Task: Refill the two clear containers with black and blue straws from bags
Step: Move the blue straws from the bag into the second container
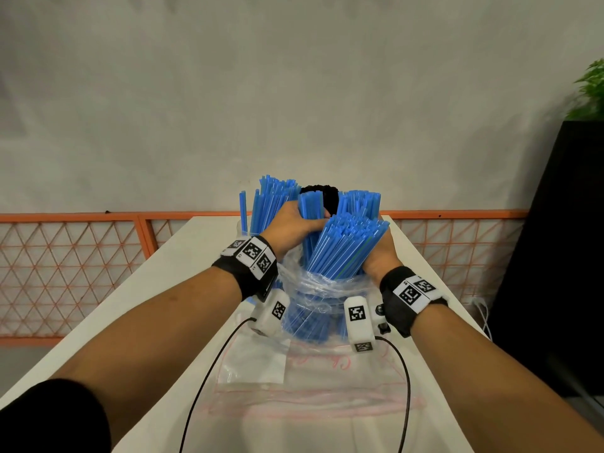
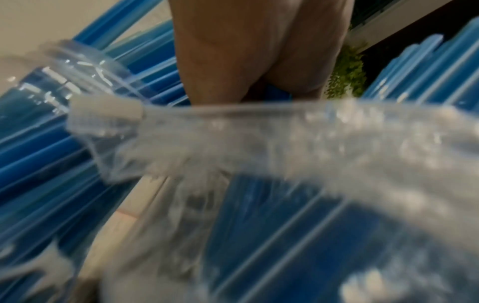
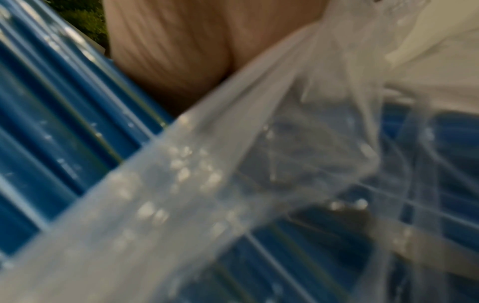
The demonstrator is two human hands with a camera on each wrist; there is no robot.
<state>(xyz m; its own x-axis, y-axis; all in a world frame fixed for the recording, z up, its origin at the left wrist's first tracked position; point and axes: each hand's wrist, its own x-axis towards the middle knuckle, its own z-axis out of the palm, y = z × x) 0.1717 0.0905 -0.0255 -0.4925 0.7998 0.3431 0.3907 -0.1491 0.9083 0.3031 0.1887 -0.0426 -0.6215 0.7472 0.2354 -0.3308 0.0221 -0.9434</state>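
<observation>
A fanned bundle of blue straws stands in a crumpled clear bag at the table's middle. My left hand grips a clump of these straws near their tops, fingers curled round it. My right hand cups the bundle's right side, its fingertips hidden behind the straws. Behind them a clear container holds more blue straws. Black straws poke up further back, their container hidden. The wrist views show my left palm and right palm against blue straws and blurred bag plastic.
An empty flat zip bag with red lines lies on the white table in front of me. Two thin black cables run from my wrists. An orange mesh fence lies beyond the table. A black cabinet with a plant stands right.
</observation>
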